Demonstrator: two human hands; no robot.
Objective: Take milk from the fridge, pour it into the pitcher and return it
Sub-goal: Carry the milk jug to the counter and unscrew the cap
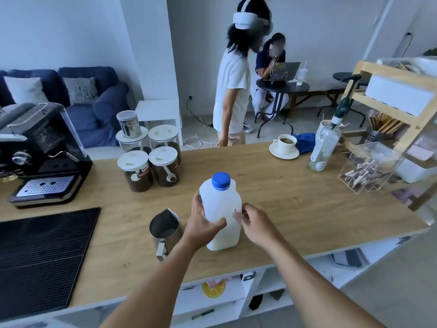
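Note:
A white plastic milk bottle (222,204) with a blue cap (220,180) stands upright on the wooden counter (295,197), cap on. My left hand (201,221) wraps around the bottle's left side. My right hand (253,218) touches the bottle's right side with its fingertips pinched at the edge. Just left of the bottle stands a steel pitcher (164,229), handle towards me, and it looks empty. The fridge is not in view.
Several coffee jars (149,166) stand behind the pitcher. An espresso machine (40,152) sits at the left, with a black mat (40,259) in front of it. A cup on a saucer (285,145), a pump bottle (325,145) and a clear box (369,169) are at the right. A person (233,91) stands beyond the counter.

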